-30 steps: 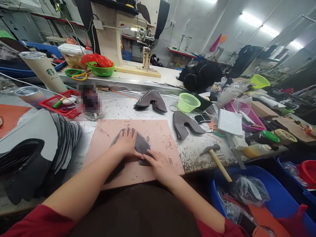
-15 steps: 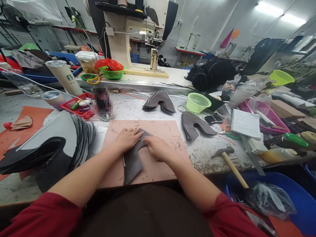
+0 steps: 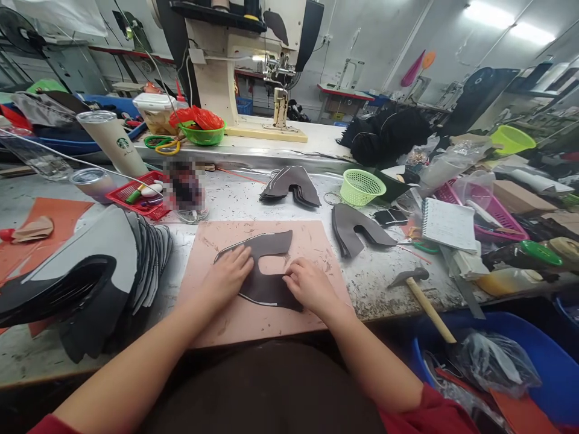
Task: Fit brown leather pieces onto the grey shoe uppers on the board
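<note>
I see the leather piece (image 3: 266,271) lying flat on the cutting mat (image 3: 312,241), which sits on the table (image 3: 244,196); the hammer (image 3: 420,295) lies right of the mat, the stacked pieces (image 3: 90,271) left, the sewing machine (image 3: 253,66) behind

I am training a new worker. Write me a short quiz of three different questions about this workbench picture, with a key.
1. True or false: both hands press on the dark brown U-shaped leather piece.
2. The leather piece lies on: A) a red plastic tray, B) the pink cutting mat, C) a notebook.
3. Which tool lies right of the mat, at the bench edge?

Key:
1. True: left hand and right hand rest on it.
2. B.
3. The wooden-handled hammer.
</note>
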{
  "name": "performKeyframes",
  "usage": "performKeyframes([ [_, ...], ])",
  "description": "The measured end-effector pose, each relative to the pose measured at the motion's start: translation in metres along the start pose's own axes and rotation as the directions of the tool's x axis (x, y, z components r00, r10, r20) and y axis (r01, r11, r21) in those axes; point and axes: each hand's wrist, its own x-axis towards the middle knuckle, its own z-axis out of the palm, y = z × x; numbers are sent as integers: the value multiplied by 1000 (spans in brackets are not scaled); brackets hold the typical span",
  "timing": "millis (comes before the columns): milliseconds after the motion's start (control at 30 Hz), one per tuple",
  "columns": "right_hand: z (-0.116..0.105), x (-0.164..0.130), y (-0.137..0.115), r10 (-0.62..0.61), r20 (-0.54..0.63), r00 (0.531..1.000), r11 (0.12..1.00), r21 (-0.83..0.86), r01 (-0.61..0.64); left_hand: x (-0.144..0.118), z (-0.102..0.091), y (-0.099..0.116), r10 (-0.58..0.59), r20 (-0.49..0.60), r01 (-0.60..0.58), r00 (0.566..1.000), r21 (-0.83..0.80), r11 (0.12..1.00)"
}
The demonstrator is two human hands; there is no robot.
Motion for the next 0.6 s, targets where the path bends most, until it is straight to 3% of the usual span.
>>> performKeyframes([
  [67, -1, -4, -1, -68, -60, 996, 996, 60, 72, -1, 9, 4, 18, -6, -18, 1000, -78, 997],
  [133, -1, -7, -3, -73, -57, 996, 986, 144, 81, -2, 15, 9, -34, 4, 34, 999, -120, 992],
  [233, 1, -11, 0, 91, 79, 993, 946, 304, -111, -5, 18, 16, -36, 27, 39, 999, -147, 988],
  [333, 6, -11, 12, 225, 223, 948, 799, 515, -311, -8, 16, 19, 19, 56, -9, 998, -173, 985],
  [400, 10, -11, 20, 232, 303, 924, 653, 656, -379, -10, 15, 20, 44, 77, -29, 996, -180, 983],
  [467, 14, -12, 25, 245, 328, 912, 587, 699, -409, -10, 14, 19, 60, 88, -44, 994, -180, 983],
  [600, 19, -17, 25, 322, 181, 929, 746, 557, -366, -10, 15, 17, 95, 71, -82, 993, -178, 981],
])
